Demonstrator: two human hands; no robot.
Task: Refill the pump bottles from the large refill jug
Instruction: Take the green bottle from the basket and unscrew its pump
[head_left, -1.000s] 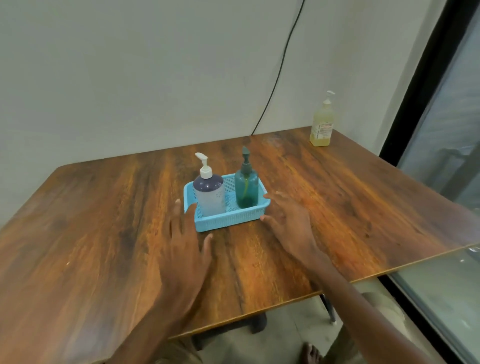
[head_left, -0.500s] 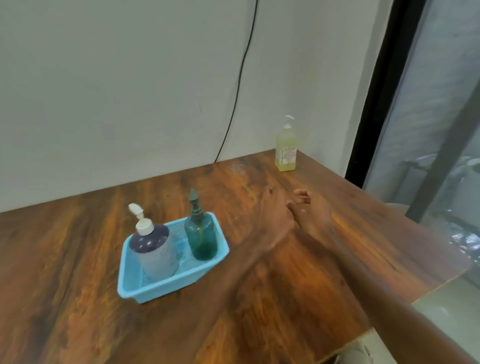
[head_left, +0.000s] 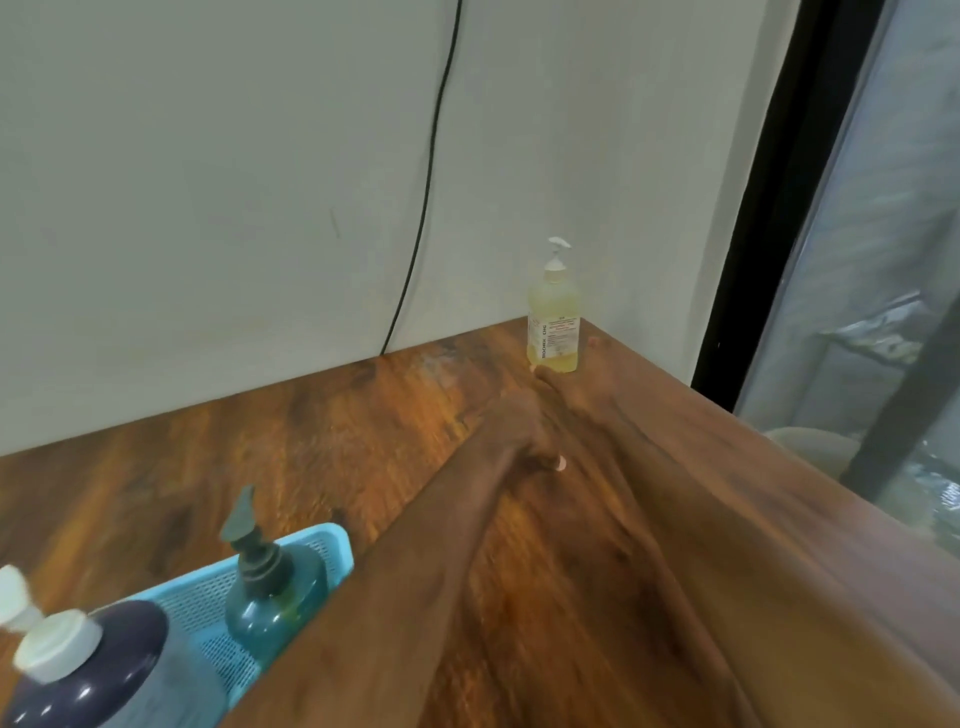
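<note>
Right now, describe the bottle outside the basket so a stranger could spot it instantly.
Follow the wooden table to its far corner by the dark window frame. The yellow pump bottle stands there alone, white-labelled; the teal bottle and dark bottle share the blue basket.

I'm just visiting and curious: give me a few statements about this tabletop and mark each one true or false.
1. The left hand and right hand both reach toward the yellow pump bottle. True.
2. The yellow pump bottle stands inside the blue basket. False: it stands on the bare table, in the far corner by the wall.
3. The basket holds a teal bottle and a dark bottle. True.
4. A large refill jug sits on the table. False: no jug is in view.
5. A black cable runs down the wall. True.
</note>
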